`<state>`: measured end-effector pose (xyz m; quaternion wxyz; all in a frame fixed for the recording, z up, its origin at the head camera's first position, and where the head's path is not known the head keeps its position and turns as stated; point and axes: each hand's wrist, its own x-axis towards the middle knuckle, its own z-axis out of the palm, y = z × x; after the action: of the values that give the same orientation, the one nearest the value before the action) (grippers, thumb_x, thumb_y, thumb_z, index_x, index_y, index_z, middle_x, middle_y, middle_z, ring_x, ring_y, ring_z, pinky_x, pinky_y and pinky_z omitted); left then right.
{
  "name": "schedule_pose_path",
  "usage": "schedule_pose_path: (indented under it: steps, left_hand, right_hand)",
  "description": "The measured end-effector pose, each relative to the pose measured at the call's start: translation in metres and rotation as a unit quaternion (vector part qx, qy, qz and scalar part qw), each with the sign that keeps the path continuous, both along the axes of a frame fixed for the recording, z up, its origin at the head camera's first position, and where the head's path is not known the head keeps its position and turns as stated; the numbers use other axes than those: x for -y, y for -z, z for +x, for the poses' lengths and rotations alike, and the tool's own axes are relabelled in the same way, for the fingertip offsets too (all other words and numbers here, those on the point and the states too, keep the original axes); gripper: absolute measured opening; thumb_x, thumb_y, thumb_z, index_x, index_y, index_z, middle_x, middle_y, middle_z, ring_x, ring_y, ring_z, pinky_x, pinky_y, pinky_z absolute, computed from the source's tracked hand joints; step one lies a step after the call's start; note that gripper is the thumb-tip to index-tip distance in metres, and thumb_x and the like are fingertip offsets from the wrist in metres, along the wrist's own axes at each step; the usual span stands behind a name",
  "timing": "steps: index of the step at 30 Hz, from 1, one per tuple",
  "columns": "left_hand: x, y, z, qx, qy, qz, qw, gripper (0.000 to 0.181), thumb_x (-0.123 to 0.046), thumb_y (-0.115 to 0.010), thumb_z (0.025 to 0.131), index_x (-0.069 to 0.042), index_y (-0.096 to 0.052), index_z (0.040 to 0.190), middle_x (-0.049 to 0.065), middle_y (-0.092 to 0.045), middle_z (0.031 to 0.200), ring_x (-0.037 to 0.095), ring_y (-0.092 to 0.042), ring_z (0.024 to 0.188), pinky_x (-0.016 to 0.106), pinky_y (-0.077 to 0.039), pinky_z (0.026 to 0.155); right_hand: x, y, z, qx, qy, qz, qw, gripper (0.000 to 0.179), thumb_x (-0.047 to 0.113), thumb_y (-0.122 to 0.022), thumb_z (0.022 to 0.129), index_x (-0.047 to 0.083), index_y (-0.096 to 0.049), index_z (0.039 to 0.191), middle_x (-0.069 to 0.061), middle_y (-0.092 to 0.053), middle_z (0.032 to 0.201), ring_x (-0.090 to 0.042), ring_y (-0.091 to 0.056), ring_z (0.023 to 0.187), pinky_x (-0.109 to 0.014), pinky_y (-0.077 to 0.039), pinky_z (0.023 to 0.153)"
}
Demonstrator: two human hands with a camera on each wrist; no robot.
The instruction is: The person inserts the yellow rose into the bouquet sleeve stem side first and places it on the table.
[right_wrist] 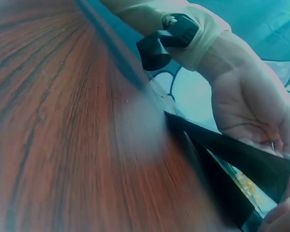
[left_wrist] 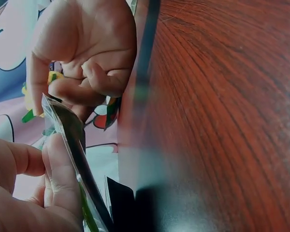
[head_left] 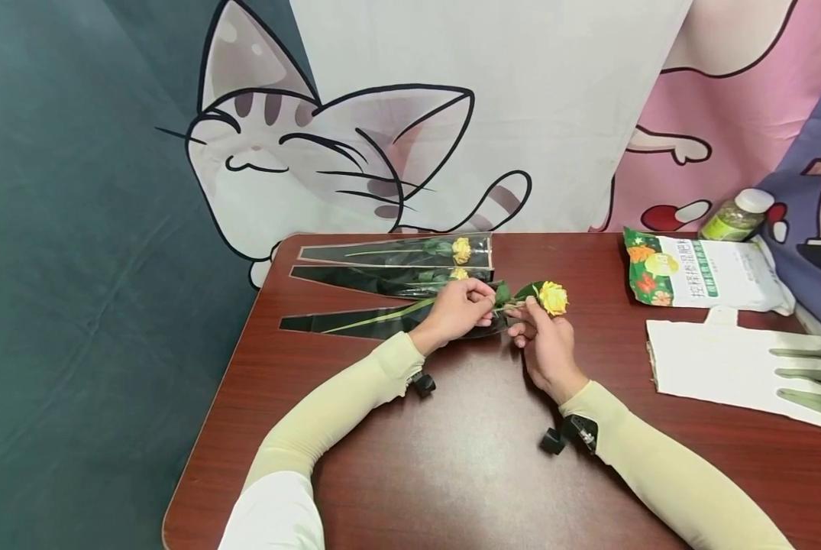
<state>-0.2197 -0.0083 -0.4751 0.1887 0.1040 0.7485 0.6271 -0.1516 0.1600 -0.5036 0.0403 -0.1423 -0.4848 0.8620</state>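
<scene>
A yellow rose (head_left: 553,298) lies with its bloom and leaves beyond the wide mouth of a black-backed clear flower sleeve (head_left: 362,324). Its green stem runs left along the sleeve. My left hand (head_left: 460,309) pinches the stem beside the leaves, thumb meeting index finger close to the film in the left wrist view. With thumb and fingers, my right hand (head_left: 551,347) grips the sleeve's mouth edge just below the bloom. In the right wrist view the dark sleeve (right_wrist: 232,145) slopes up from the table to the fingers. The exact contact under the fingertips is partly hidden.
Behind lie two sleeved yellow roses, one at the back (head_left: 461,250) and one nearer (head_left: 460,274). On the right are a white fertilizer bag (head_left: 719,271), a white-capped bottle (head_left: 736,216) and white gloves (head_left: 733,363). The brown table (head_left: 437,458) meets a curtain behind.
</scene>
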Motion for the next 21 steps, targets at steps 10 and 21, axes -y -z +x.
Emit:
schedule_pose_path:
  steps: [10, 21]
  left_hand:
    - [-0.003, 0.0, 0.001, 0.002, -0.006, 0.005, 1.0, 0.005, -0.008, -0.07, 0.102, -0.006, -0.074, 0.102, 0.006, -0.073, 0.086, 0.012, -0.072, 0.071, 0.03, -0.067, 0.072]
    - [-0.003, -0.003, 0.003, -0.002, 0.002, -0.003, 1.0, 0.007, -0.012, -0.07, 0.103, -0.006, -0.074, 0.105, 0.007, -0.072, 0.088, 0.014, -0.073, 0.074, 0.031, -0.067, 0.073]
  right_hand:
    - [-0.013, 0.0, -0.002, 0.0, 0.017, 0.016, 0.9997, 0.011, 0.016, -0.072, 0.102, 0.005, -0.07, 0.104, 0.001, -0.078, 0.077, -0.007, -0.062, 0.052, -0.017, -0.04, 0.046]
    - [-0.007, 0.003, 0.001, 0.042, -0.031, 0.073, 0.996, 0.005, 0.02, -0.072, 0.103, 0.015, -0.072, 0.102, 0.007, -0.079, 0.08, -0.003, -0.063, 0.053, -0.019, -0.043, 0.049]
